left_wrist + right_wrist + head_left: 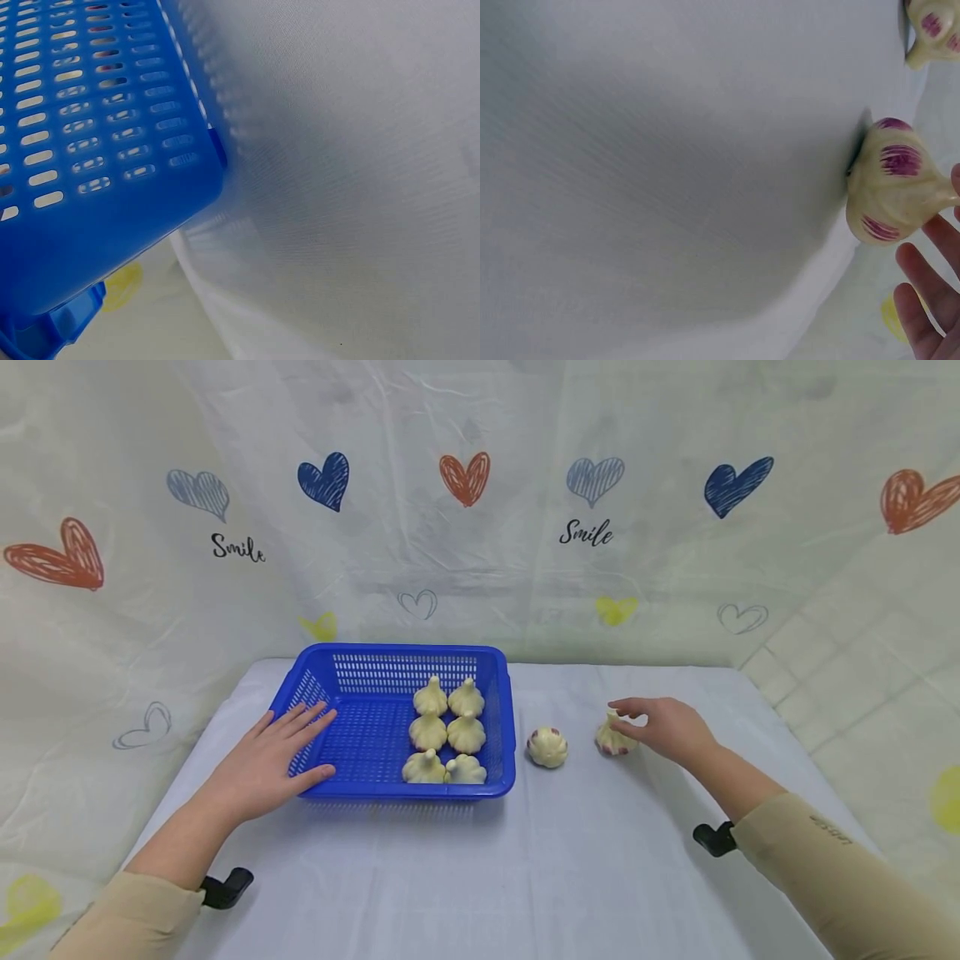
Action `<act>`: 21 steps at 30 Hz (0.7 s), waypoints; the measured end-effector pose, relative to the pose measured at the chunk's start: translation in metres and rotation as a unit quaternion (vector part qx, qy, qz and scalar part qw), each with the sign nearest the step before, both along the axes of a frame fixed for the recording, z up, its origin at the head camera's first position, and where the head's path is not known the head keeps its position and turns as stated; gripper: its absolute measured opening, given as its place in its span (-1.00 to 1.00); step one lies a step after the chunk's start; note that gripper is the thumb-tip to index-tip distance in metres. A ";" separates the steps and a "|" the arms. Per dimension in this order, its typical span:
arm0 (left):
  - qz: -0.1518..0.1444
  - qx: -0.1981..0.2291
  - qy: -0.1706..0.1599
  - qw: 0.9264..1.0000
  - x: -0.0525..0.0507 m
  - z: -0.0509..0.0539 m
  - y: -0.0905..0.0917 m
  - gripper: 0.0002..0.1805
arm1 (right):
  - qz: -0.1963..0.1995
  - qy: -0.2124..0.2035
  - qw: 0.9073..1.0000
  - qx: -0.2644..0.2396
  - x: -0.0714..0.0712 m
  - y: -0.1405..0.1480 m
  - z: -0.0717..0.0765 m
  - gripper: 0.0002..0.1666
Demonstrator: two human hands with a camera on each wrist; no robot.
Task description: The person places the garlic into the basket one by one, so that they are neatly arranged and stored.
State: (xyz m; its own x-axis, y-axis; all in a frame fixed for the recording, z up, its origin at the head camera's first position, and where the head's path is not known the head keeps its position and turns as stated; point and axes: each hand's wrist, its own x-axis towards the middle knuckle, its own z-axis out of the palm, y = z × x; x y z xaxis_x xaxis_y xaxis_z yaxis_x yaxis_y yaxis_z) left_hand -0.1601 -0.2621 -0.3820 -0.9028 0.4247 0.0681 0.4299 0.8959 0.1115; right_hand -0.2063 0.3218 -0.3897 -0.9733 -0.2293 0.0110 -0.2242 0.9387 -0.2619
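My right hand (667,727) has its thumb and fingers about the stem of a garlic bulb (613,742) with purple streaks. In the right wrist view this bulb (892,184) sits at the cloth, fingers (922,277) beside its stem. Another garlic bulb (547,747) lies between it and the blue basket (405,791). Several cream garlic bulbs (428,732) stand in rows along the basket's right side. My left hand (262,768) lies over the basket's left rim, fingers spread. Only the basket's slotted wall (90,195) shows in the left wrist view, without the hand.
A white cloth (450,877) covers the table. Behind it hangs a pale curtain (517,568) printed with hearts. The basket's left part shows its bare mesh floor (363,739). Black wrist straps (225,889) are on both arms.
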 end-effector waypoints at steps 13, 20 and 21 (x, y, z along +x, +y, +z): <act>0.002 -0.005 -0.006 1.000 0.000 0.002 0.001 -0.05 | -0.001 0.001 1.000 -0.006 -0.003 -0.003 -0.002 -0.53; 0.003 -0.008 -0.003 1.000 0.000 0.001 0.001 -0.06 | -0.001 0.017 0.999 -0.034 0.000 -0.004 0.011 -0.57; 0.003 -0.008 -0.004 1.000 0.000 0.001 0.001 -0.06 | 0.001 0.021 0.999 -0.038 0.000 -0.005 0.013 -0.57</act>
State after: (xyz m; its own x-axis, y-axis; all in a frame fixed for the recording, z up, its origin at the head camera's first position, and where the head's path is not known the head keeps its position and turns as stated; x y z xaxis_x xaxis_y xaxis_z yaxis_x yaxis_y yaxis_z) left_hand -0.1599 -0.2616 -0.3810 -0.9057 0.4205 0.0544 0.4239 0.9000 0.1011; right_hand -0.2065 0.3168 -0.3769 -0.9713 -0.2275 0.0691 -0.2376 0.9159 -0.3236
